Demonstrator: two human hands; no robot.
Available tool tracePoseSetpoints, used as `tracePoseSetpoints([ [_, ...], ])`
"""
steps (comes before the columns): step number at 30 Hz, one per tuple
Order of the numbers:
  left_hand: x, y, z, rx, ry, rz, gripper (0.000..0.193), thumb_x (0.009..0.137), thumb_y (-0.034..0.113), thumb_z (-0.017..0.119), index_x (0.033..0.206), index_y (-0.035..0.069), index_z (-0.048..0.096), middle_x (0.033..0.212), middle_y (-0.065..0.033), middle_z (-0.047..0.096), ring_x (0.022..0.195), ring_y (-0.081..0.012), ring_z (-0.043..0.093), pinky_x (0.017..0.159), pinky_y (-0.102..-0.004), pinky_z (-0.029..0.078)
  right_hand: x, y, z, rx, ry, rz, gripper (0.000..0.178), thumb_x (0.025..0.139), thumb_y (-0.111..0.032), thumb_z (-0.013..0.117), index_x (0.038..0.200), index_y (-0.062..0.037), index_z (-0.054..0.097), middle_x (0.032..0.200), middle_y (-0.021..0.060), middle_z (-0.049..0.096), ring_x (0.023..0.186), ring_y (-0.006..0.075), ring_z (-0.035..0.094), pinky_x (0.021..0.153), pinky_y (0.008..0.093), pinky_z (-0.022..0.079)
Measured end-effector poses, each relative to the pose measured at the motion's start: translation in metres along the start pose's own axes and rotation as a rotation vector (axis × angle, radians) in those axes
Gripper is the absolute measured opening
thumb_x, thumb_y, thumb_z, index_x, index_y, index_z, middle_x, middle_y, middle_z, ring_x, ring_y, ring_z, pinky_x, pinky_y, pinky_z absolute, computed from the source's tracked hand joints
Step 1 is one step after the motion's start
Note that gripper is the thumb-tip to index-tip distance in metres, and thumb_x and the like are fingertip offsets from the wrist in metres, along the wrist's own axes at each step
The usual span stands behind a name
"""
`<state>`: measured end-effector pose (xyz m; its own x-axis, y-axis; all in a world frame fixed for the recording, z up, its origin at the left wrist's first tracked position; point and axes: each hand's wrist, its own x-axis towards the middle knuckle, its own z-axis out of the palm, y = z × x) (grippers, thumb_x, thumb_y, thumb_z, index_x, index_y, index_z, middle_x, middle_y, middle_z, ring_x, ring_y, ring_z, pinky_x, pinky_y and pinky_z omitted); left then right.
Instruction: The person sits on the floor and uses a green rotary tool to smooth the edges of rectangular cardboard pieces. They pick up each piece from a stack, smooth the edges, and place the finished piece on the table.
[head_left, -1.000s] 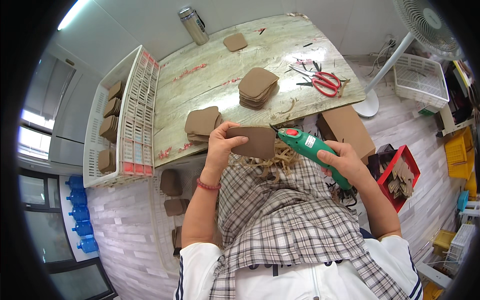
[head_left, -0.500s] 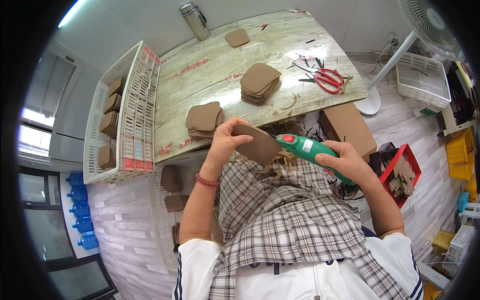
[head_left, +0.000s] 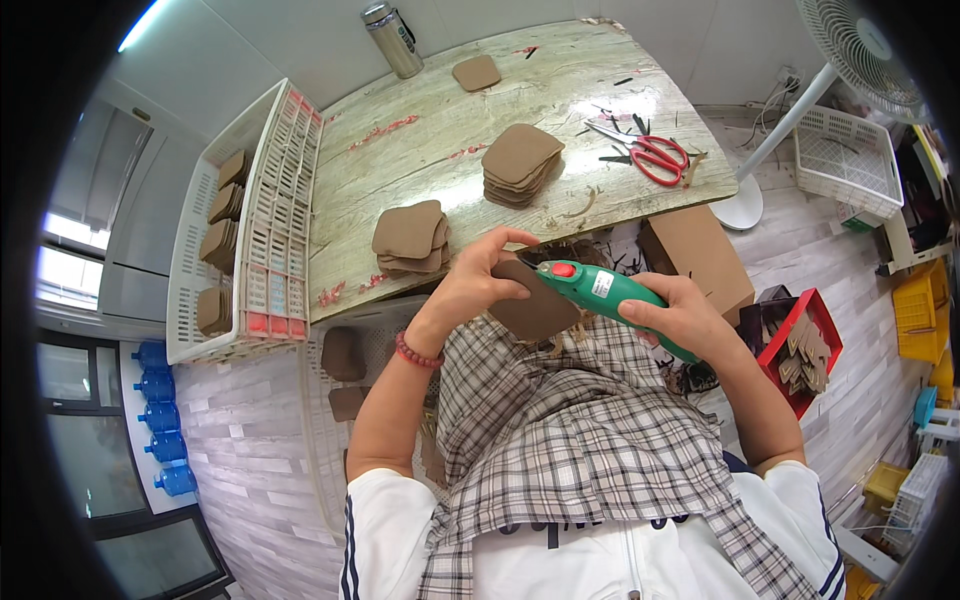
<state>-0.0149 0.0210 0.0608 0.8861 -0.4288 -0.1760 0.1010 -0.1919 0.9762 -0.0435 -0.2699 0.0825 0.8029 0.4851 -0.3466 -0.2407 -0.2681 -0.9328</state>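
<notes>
In my left hand (head_left: 474, 278) is a brown rounded-square pad (head_left: 536, 312), pinched between thumb and fingers near its upper left edge. My right hand (head_left: 684, 308) wraps round a green handheld electric cutter (head_left: 603, 289) with a red button on top. The cutter's head meets the pad's upper edge; its exact blade is too small to make out. Beyond my hands, a pad stack (head_left: 410, 232) lies at the table's near left edge and a taller pad stack (head_left: 520, 165) stands in the middle. One single pad (head_left: 476, 73) lies far back.
Red-handled scissors (head_left: 652, 155) and dark scraps lie on the right of the table (head_left: 380, 160). A white crate (head_left: 275, 215) with upright pads stands at the left, a steel flask (head_left: 393, 40) at the back. A red box (head_left: 800, 350) of brown pieces and a fan (head_left: 850, 45) are at right.
The pad has turned and shifted slightly right in my left hand, whose fingers now reach further over its top edge. The cutter has moved a little left and up along that edge.
</notes>
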Motion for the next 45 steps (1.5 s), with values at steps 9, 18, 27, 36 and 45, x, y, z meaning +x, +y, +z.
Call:
tracePoseSetpoints([
  [9, 0.004, -0.023, -0.013, -0.461, 0.233, 0.029, 0.067, 0.075, -0.013, 0.063, 0.138, 0.004, 0.045, 0.103, -0.0102, 0.065, 0.093, -0.0146, 0.062, 0.083, -0.027, 0.05, 0.026, 0.008, 0.009, 0.134, 0.125, -0.109, 0.035, 0.089, -0.032, 0.066, 0.1, 0.0014, 0.064, 0.071, 0.0013, 0.057, 0.059, 0.0065, 0.052, 0.053, 0.0228, 0.043],
  [18, -0.009, -0.071, -0.033, -1.128, 0.591, 0.257, 0.026, 0.087, -0.004, 0.062, 0.112, 0.001, 0.06, 0.114, -0.0123, 0.064, 0.107, -0.0248, 0.062, 0.095, -0.0408, 0.053, 0.017, 0.02, 0.03, 0.188, 0.205, -0.109, 0.037, 0.088, -0.031, 0.068, 0.106, 0.0012, 0.064, 0.072, 0.0004, 0.057, 0.059, 0.0051, 0.051, 0.051, 0.0214, 0.042],
  [27, -0.005, -0.07, -0.026, -1.072, 0.584, 0.292, 0.024, 0.086, -0.004, 0.063, 0.109, 0.002, 0.059, 0.112, -0.0116, 0.064, 0.104, -0.0239, 0.062, 0.094, -0.0399, 0.052, 0.015, 0.016, 0.033, 0.155, 0.176, -0.149, 0.039, 0.088, -0.032, 0.069, 0.108, 0.0006, 0.063, 0.071, -0.0005, 0.057, 0.057, 0.0045, 0.05, 0.051, 0.0207, 0.042],
  [36, 0.001, -0.068, -0.003, -0.952, 0.726, 0.331, 0.026, 0.085, -0.005, 0.065, 0.108, 0.002, 0.056, 0.106, -0.0109, 0.065, 0.097, -0.0216, 0.064, 0.088, -0.0359, 0.055, 0.019, 0.013, 0.036, 0.062, 0.233, -0.158, 0.039, 0.088, -0.032, 0.069, 0.11, -0.0004, 0.063, 0.071, -0.0007, 0.058, 0.059, 0.0044, 0.052, 0.053, 0.0208, 0.043],
  [45, -0.017, -0.063, -0.066, -0.723, 0.793, 0.341, 0.03, 0.082, -0.008, 0.063, 0.109, 0.004, 0.056, 0.107, -0.0107, 0.064, 0.098, -0.0231, 0.063, 0.088, -0.039, 0.054, 0.019, 0.019, 0.02, 0.164, 0.347, -0.147, 0.036, 0.089, -0.03, 0.067, 0.107, 0.0009, 0.064, 0.072, 0.0003, 0.058, 0.059, 0.0053, 0.052, 0.052, 0.022, 0.044],
])
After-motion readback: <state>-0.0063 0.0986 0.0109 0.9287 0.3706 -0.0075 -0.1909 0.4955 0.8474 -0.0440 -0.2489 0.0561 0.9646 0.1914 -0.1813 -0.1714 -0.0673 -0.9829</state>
